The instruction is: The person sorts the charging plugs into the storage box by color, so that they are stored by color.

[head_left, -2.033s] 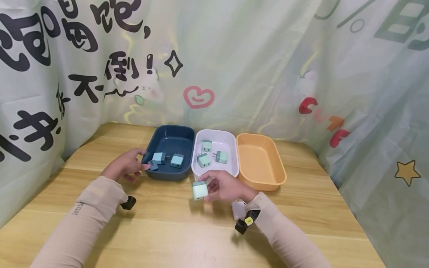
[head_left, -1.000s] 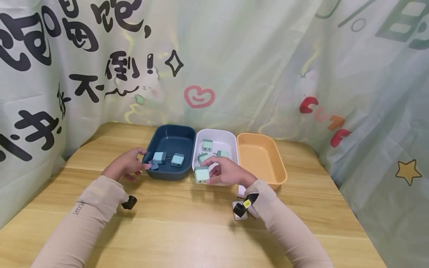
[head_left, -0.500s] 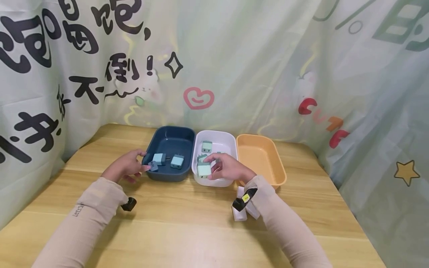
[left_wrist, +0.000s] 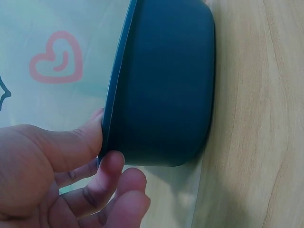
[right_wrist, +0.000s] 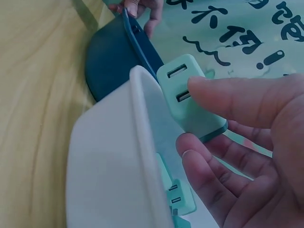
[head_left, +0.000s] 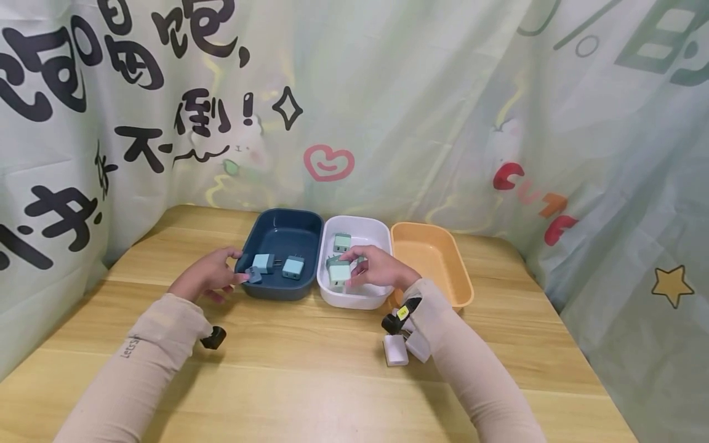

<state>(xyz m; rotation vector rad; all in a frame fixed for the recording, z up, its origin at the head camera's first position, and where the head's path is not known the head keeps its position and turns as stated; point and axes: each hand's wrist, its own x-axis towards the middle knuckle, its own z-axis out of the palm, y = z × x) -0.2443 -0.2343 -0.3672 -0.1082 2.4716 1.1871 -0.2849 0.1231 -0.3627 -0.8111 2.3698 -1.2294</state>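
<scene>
Left forearm (head_left: 119, 375), right forearm (head_left: 479, 369) slant inward. Left hand (head_left: 207, 277) pinches, remaining fingers bent. Right hand (head_left: 382, 269) pinches too, pointing left, thumb nearer body than index finger (both hands well apart).

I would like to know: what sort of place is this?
Probably a makeshift tabletop workspace: a wood-grain table, a printed curtain hanging behind it, and a navy tray, a white tray and an orange tray standing side by side.
</scene>
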